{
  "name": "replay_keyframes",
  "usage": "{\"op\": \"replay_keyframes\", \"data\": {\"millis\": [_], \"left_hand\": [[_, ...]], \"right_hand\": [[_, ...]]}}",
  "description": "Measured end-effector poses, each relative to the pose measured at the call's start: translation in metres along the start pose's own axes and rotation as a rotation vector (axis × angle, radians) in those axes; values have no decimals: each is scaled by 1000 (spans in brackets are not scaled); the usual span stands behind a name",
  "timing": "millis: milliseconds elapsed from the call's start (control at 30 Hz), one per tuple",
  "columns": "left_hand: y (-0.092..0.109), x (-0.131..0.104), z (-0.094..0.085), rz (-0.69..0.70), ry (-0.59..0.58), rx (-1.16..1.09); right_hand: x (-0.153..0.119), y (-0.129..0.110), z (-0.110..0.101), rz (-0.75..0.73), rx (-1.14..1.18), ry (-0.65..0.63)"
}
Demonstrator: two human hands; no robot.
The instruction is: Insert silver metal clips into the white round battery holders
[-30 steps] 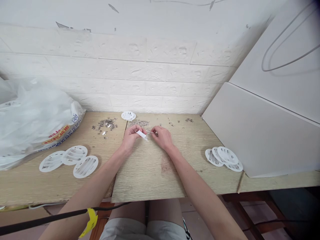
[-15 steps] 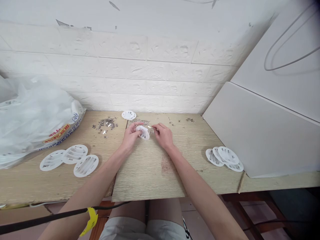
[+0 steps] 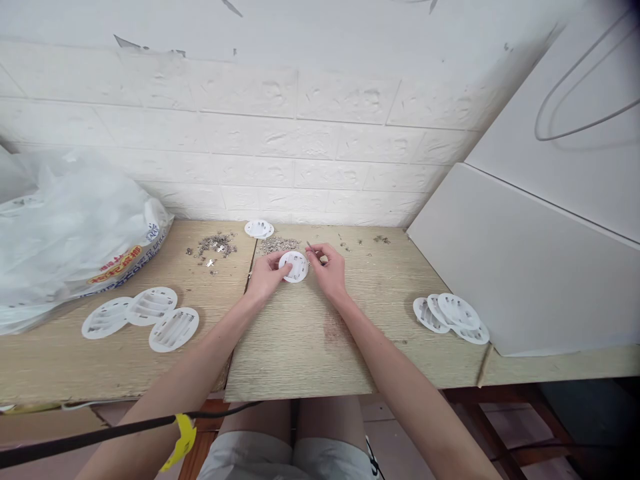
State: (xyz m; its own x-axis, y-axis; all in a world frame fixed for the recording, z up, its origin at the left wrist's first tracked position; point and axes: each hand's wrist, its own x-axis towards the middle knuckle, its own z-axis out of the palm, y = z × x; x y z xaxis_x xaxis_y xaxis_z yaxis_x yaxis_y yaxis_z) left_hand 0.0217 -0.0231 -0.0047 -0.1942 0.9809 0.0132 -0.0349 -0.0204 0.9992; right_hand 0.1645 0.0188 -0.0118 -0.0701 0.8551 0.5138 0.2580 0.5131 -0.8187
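Note:
My left hand (image 3: 267, 275) grips a round white plastic disc (image 3: 295, 267) by its left edge, with the thumb on its face. The disc's slotted side faces up toward me. Just right of the disc, my right hand (image 3: 327, 269) is closed on a thin pointed metal tool (image 3: 311, 248), whose tip points up and left, apart from the disc. Behind the disc lies a pile of small metal pieces (image 3: 281, 245). Another heap of metal clips (image 3: 215, 247) is farther left.
White discs (image 3: 174, 329) lie on the left of the wooden table (image 3: 300, 353), overlapping discs (image 3: 457, 311) at the right, more discs (image 3: 259, 229) by the wall. A plastic bag (image 3: 75, 233) stands left, a white panel (image 3: 540, 267) right. A black cable (image 3: 100, 437) crosses the lower left.
The disc has turned from a tilted position to face the camera more fully. My right hand has rotated slightly, and the tool's tip now points more upward.

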Motion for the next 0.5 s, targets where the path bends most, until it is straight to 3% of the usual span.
{"op": "replay_keyframes", "data": {"millis": [167,300,500], "left_hand": [[-4,0,3,30,-92,33],[-1,-1,7,10,-148,0],[3,0,8,1,-135,-20]], "right_hand": [[-4,-3,4,87,42,-65],[-3,-1,3,62,-2,-71],[0,6,2,-1,-95,-72]]}}
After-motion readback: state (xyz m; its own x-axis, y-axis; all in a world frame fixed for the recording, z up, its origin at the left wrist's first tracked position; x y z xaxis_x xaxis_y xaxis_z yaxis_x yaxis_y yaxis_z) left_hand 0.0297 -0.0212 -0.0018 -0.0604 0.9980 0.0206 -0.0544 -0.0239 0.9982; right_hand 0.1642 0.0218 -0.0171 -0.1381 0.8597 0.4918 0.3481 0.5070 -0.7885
